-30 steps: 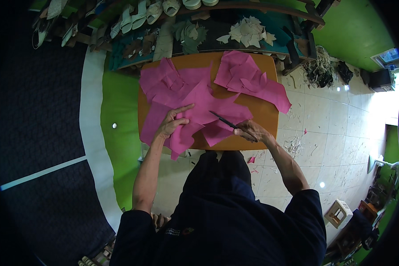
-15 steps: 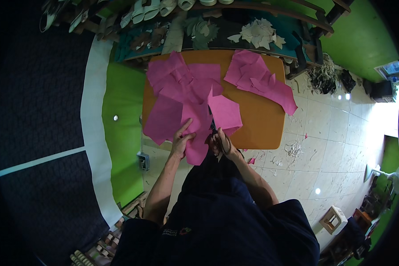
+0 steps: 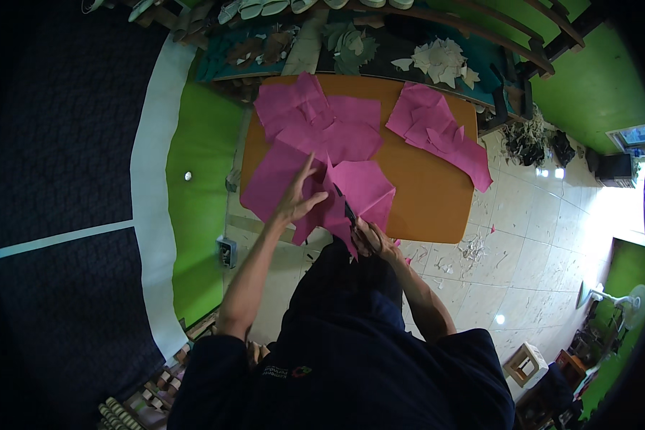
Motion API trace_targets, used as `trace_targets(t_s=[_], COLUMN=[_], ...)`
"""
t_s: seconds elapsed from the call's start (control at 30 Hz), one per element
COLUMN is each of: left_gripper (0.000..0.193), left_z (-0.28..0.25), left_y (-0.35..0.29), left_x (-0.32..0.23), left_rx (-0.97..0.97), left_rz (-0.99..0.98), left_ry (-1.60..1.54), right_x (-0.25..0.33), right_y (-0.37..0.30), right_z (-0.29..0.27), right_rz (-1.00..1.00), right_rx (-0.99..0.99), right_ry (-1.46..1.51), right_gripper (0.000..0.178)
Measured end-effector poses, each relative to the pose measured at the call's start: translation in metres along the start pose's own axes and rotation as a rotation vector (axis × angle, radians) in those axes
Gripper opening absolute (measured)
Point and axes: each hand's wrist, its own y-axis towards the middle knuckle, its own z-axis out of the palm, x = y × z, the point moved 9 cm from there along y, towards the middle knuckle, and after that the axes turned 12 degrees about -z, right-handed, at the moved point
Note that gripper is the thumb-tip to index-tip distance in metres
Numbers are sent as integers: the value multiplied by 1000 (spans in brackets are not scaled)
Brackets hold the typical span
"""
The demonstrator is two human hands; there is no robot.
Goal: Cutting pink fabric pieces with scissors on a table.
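A large pink sheet [image 3: 276,179], leather or a similar material, hangs partly over the near edge of the orange-brown table [image 3: 430,208]. My left hand [image 3: 296,199] lies against this sheet with its fingers and thumb spread apart. Black scissors [image 3: 347,208] are in my right hand [image 3: 374,240], whose fingers are wrapped round the handles. Their blades point away from me, between the sheet's left part and a raised pink flap [image 3: 365,188] on the right. More crumpled pink pieces [image 3: 315,115] lie beyond, and a separate pink pile [image 3: 430,125] rests at the table's far right.
Behind the table stands a dark teal bench [image 3: 380,61] with green scraps [image 3: 350,49] and cream scraps [image 3: 441,61]. Sandals [image 3: 276,7] line a rack above it. Shreds [image 3: 473,247] litter the tiled floor [image 3: 509,265] to the right. A green wall [image 3: 201,186] runs along the left.
My left hand has let go of the sheet's near part and spread its fingers farther up. The sheet's near end has folded and shifted. My right hand still grips the scissors.
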Motion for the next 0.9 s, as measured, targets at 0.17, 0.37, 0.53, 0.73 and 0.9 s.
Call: trace_targets(t_s=[0.17,0.37,0.53,0.73,0.9], left_gripper=[103,85,74,75,77], left_z=[43,59,53,48,50], left_y=[30,24,17,8,3], left_x=[-28,-68,-116,-150,-145], left_rx=[675,835,863,842,876], left_rz=[66,-9,-13,91,-21], left_ry=[147,44,-105,-3,-138], right_x=[25,59,79,92,81], right_y=[-7,-31,-39,-47,-54], right_z=[4,-4,4,8,6], right_rz=[-69,-188,-262,-297,-268], right_rx=[42,-61,-119,-156,-290], right_ry=[-155,-208,-128,-73,-103], right_gripper=[73,73,69,62,57])
